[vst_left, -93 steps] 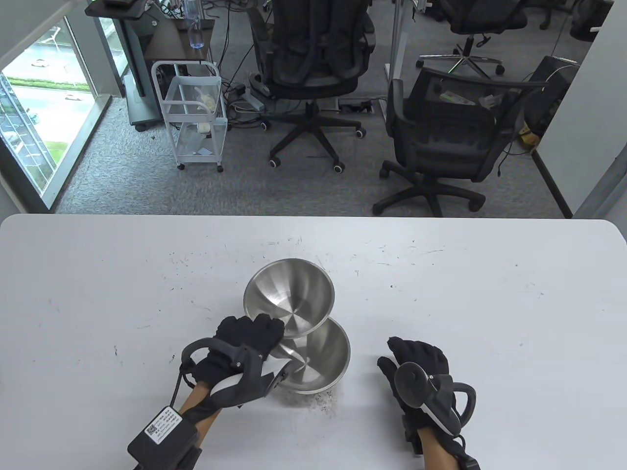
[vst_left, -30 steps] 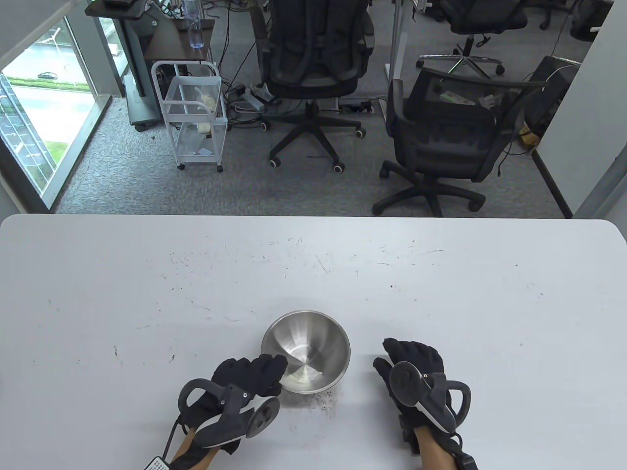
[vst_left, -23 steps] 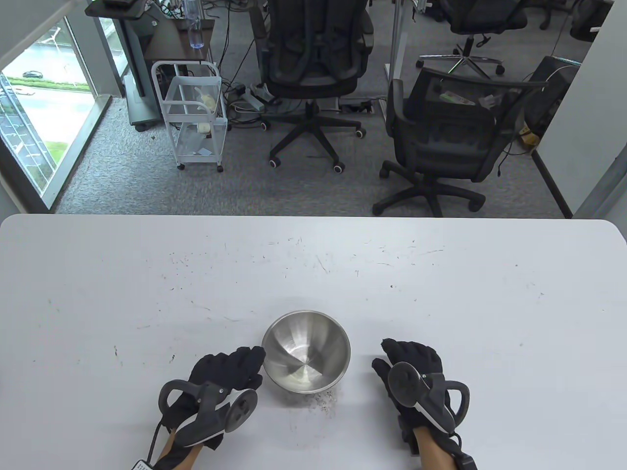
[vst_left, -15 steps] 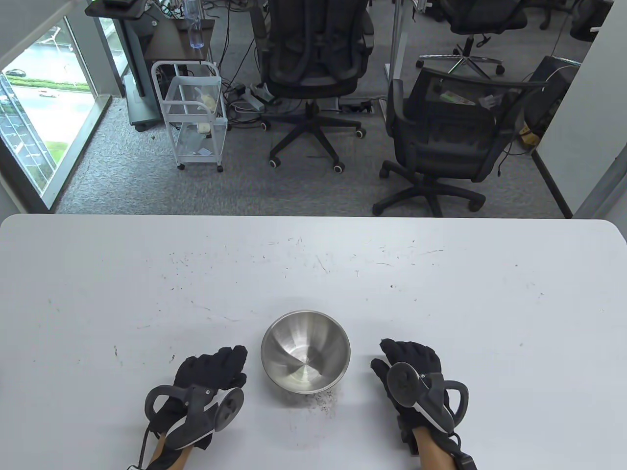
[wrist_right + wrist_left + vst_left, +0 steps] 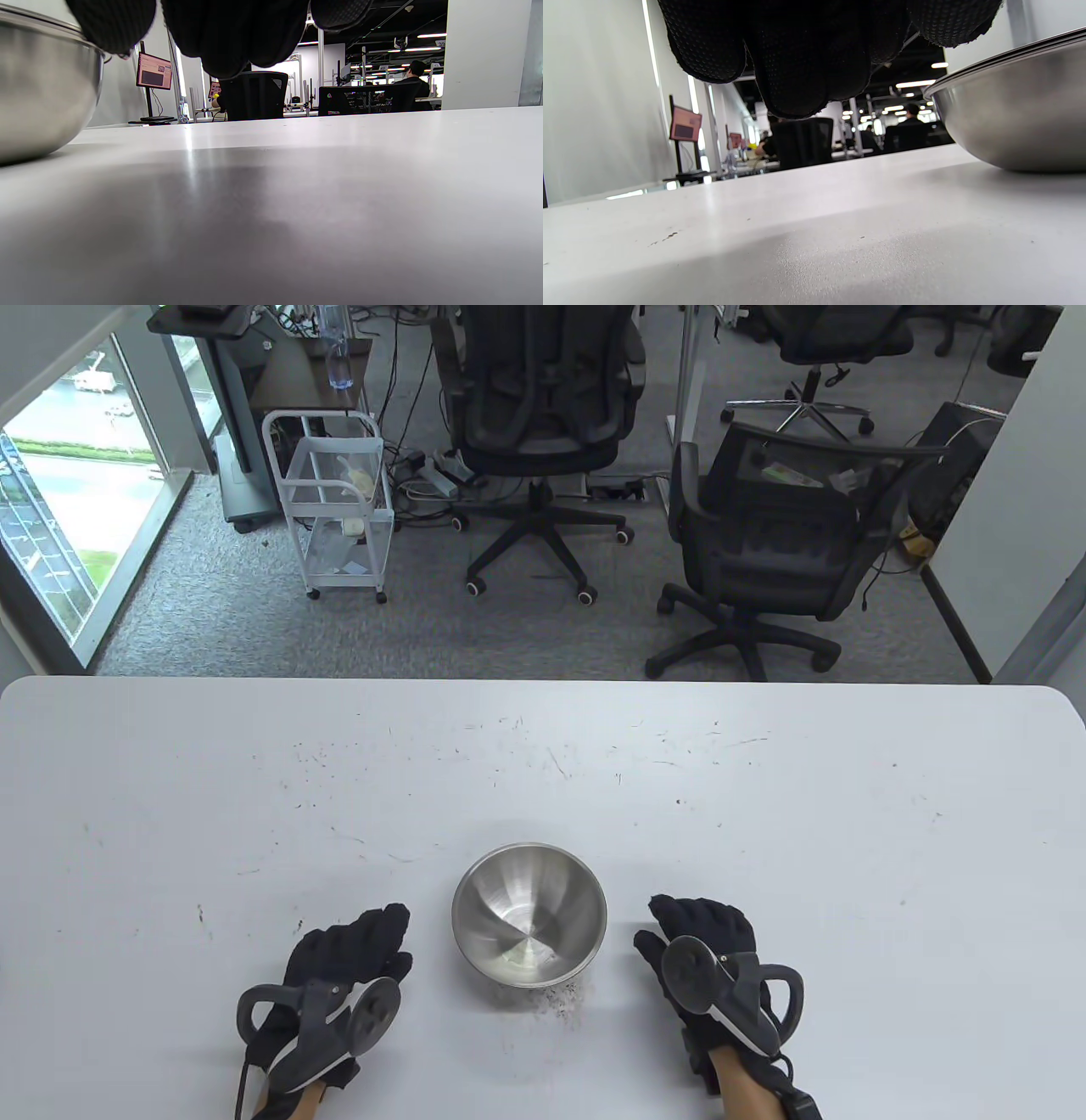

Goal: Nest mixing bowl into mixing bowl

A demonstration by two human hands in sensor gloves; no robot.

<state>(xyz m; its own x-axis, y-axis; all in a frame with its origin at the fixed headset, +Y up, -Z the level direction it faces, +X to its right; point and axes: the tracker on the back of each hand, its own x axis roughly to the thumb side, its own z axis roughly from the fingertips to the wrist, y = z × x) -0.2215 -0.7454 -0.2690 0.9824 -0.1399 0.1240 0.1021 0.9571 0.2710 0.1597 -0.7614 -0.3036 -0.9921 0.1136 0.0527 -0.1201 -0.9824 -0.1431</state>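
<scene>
White desk [image 5: 254,780]: nested mixing bowls [image 5: 529,913], seemingly two rims, sit between my left hand [image 5: 339,976] and right hand [image 5: 708,959]; both hands empty, fingers relaxed, neither touching.

Approx 3 s ago your left hand [image 5: 346,959] grips the rim of a tilted steel bowl, propped half over the other bowl; now that bowl sits nested inside it, so the table view shows one stacked mixing bowl [image 5: 529,913] and the left wrist view shows doubled rim lines [image 5: 1005,57]. Since 1 s ago you draw the left hand back off the rim, down and to the left; it's now apart from the bowl w/ nothing in it. Your right hand [image 5: 701,950] slides slightly left, closer to the bowl, not touching it.
</scene>
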